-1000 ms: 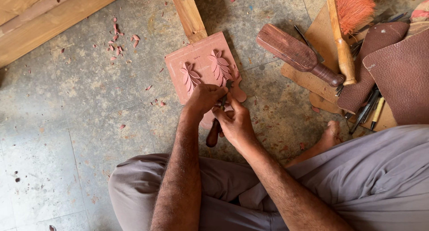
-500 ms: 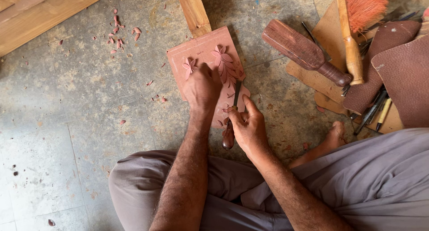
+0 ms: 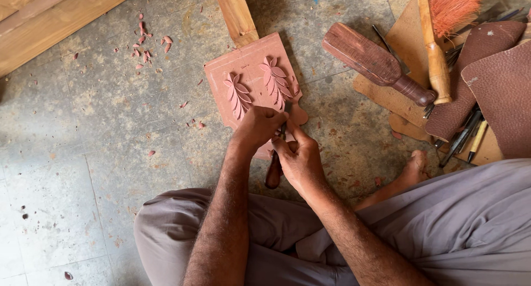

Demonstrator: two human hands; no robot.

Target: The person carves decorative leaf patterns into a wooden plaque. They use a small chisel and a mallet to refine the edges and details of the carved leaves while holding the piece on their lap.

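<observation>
Worn stone floor point(image 3: 83, 153) – mottled grey, wooden beam point(image 3: 61, 21)

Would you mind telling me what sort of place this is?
Probably a woodcarver's floor workshop: both hands work a chisel on a pinkish panel carved with leaves, wood chips dot the stone floor, and a wooden mallet lies nearby.
</observation>
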